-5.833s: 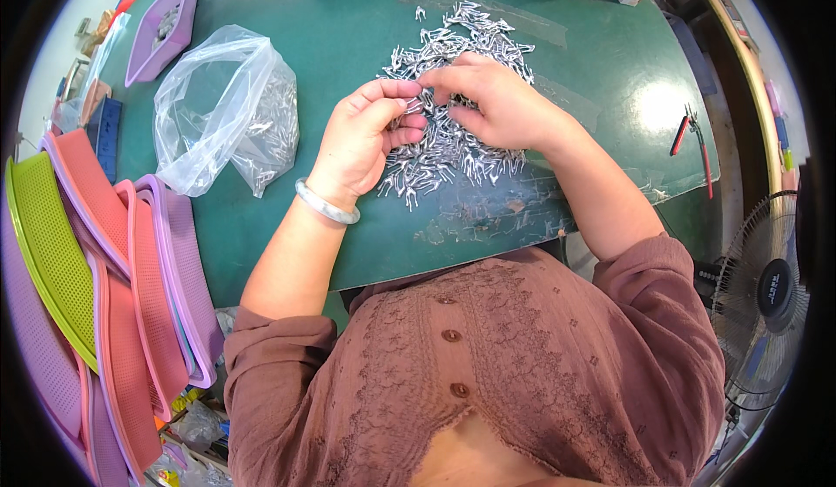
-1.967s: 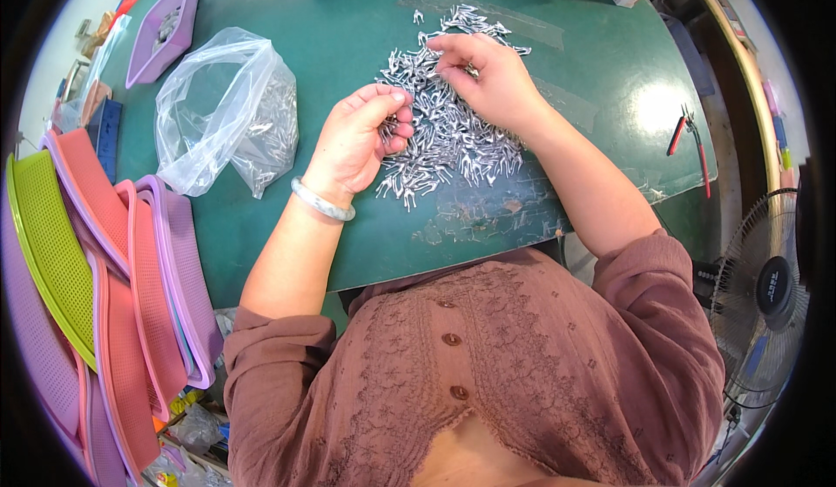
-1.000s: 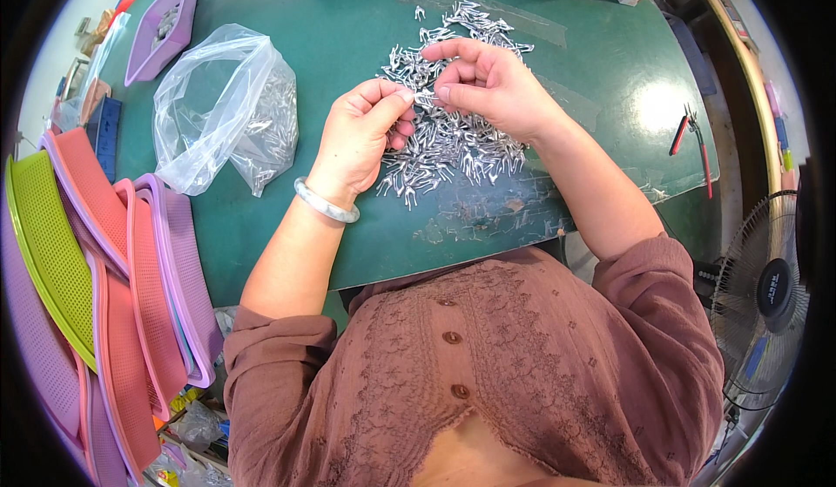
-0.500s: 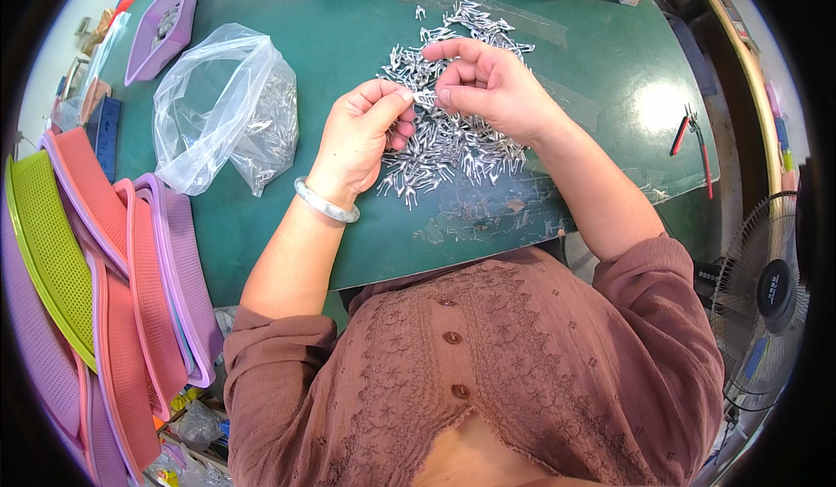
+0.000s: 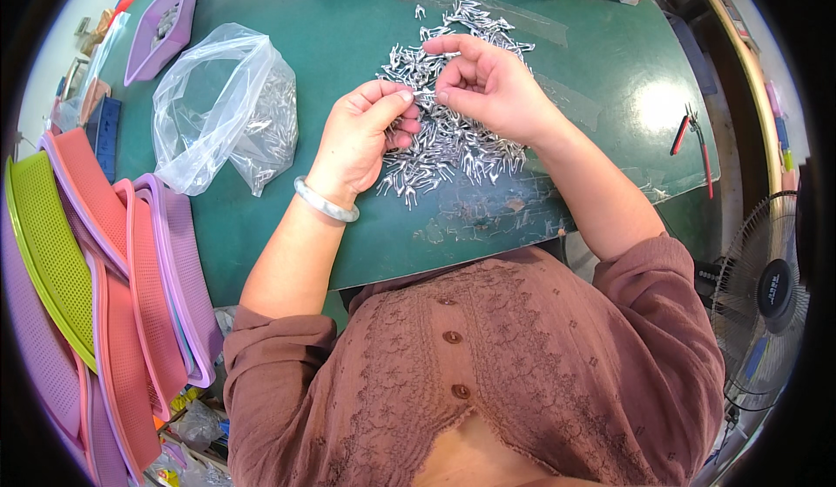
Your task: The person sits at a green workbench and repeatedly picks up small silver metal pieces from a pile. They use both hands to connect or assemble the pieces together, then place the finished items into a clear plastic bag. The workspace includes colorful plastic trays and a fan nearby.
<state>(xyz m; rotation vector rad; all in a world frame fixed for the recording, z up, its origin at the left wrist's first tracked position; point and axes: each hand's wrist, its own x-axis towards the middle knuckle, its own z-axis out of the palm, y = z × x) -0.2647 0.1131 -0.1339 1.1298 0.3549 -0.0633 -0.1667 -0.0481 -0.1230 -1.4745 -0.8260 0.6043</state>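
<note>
If the left hand [image 5: 367,124], thumb and finger pressed together at the left edge of the metal pile [image 5: 453,145], contents indistinct, slackens, anything held could drop; the right hand [image 5: 489,86] is part-spread above.

Brn blouse [image 5: 366,400], embr. front [image 5: 387,348], dk btns [image 5: 451,337], slvs [image 5: 283,348] pushed up; pale bangle [image 5: 326,202] on L wrist [image 5: 339,192].

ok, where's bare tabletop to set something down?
Free: green tabletop between the clear plastic bag and the pile of forked metal pieces, beyond the left hand; between the clear tape strip right of the pile and the red-handled pliers. Crowded: the pile, right hand over it, and the tabletop's left edge, lined with perforated plastic baskets.
</note>
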